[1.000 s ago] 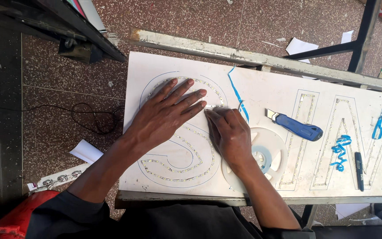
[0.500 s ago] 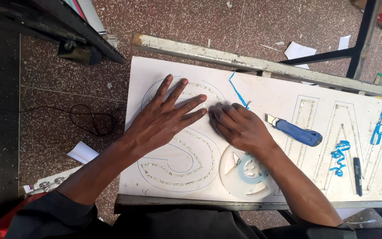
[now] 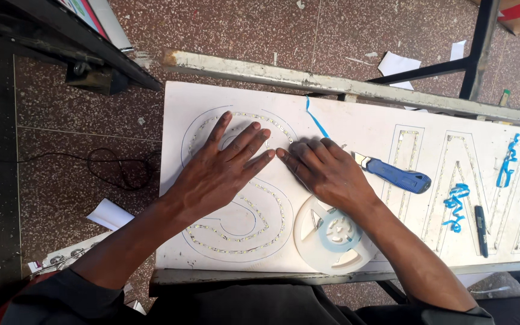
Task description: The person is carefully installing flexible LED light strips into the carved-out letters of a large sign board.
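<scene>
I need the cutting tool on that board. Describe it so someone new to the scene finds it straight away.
Start at the long white sign board lying on the metal frame, with outlined letter shapes on it. Just beyond the knuckles of the right hand lies the blue-handled utility knife, its pale blade end towards the hand. Unlike the curled blue tape scraps and thin black pen farther right, it is solid and chunky.

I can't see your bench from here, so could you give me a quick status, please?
Left hand flat on white board. Right hand pressing light strip. Blue knife, reel beside it.
</scene>
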